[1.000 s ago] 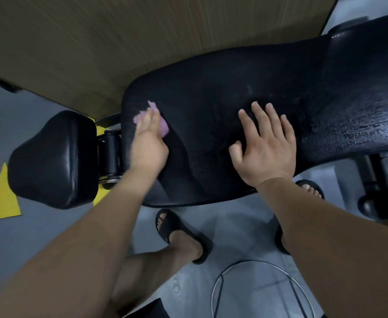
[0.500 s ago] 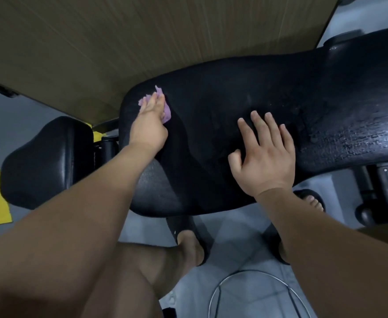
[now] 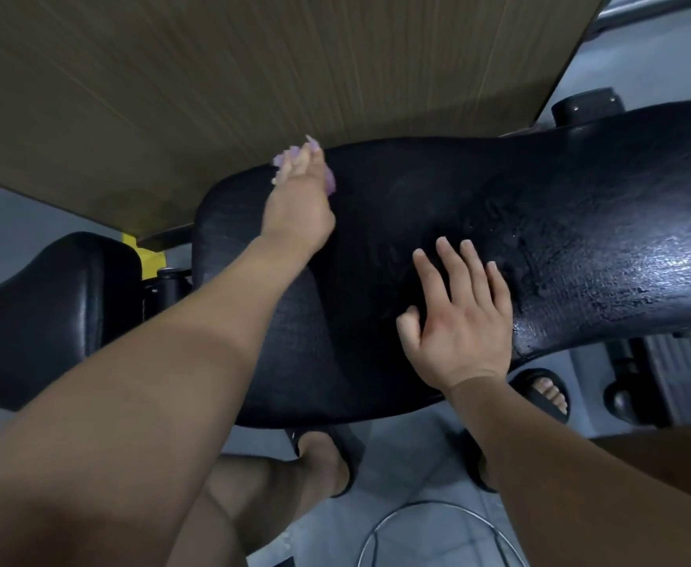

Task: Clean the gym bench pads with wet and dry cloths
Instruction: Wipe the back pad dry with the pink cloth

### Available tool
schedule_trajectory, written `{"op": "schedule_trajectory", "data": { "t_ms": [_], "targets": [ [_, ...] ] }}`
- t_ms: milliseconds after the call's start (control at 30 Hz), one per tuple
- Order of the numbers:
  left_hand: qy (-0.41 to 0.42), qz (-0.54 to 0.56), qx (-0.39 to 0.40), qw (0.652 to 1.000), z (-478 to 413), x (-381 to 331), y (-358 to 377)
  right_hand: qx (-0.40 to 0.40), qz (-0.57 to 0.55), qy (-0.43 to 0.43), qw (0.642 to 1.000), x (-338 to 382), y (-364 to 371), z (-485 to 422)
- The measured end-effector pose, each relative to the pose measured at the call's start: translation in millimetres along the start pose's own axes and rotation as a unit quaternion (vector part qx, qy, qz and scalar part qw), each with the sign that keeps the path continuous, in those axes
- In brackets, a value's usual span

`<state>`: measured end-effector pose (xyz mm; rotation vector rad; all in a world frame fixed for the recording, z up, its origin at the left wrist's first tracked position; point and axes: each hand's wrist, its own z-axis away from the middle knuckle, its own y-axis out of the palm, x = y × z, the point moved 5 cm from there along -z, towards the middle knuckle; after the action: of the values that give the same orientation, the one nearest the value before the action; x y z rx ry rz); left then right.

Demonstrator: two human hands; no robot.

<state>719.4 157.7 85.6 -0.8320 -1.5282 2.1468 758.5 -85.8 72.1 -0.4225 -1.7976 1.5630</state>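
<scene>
A long black bench pad (image 3: 438, 206) runs across the middle of the view, its right part glistening wet. My left hand (image 3: 299, 206) presses a small purple cloth (image 3: 329, 182) flat against the pad's far left edge; only bits of the cloth peek out around the straight fingers. My right hand (image 3: 462, 317) lies flat on the pad near its front edge, fingers spread, holding nothing. A second, smaller black pad (image 3: 49, 313) sits to the left, apart from the long one.
A brown wooden panel (image 3: 254, 75) stands right behind the pad. Black frame parts (image 3: 658, 374) show under the pad at right. My sandalled feet (image 3: 548, 396) stand on the grey floor below, beside a metal ring (image 3: 438, 534).
My left hand has slid the purple cloth away from me, from the pad's left part up to its far edge. My right hand has stayed flat in place.
</scene>
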Motion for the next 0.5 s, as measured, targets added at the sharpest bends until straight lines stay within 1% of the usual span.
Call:
{"op": "schedule_trajectory", "data": {
  "t_ms": [133,233,333,400,500],
  "targets": [
    [0.119,-0.015,0.038,0.992,39.4,-31.2,23.6,-0.005,0.004,0.002,1.0,0.8,-0.4,1.6],
    [0.164,-0.026,0.074,0.983,71.3,-21.9,31.7,-0.006,-0.005,0.001,1.0,1.1,-1.3,3.6],
    [0.154,-0.025,0.085,0.984,105.5,-12.9,36.5,-0.014,-0.015,0.001,1.0,1.0,-4.0,5.6],
    [0.135,-0.031,0.079,0.987,124.3,-9.8,42.5,-0.002,-0.017,-0.004,1.0,-0.3,-6.4,7.8],
    [0.101,-0.049,0.068,0.991,134.1,-6.9,45.0,0.034,-0.031,-0.043,0.998,-5.9,-12.6,7.1]
  ]
}}
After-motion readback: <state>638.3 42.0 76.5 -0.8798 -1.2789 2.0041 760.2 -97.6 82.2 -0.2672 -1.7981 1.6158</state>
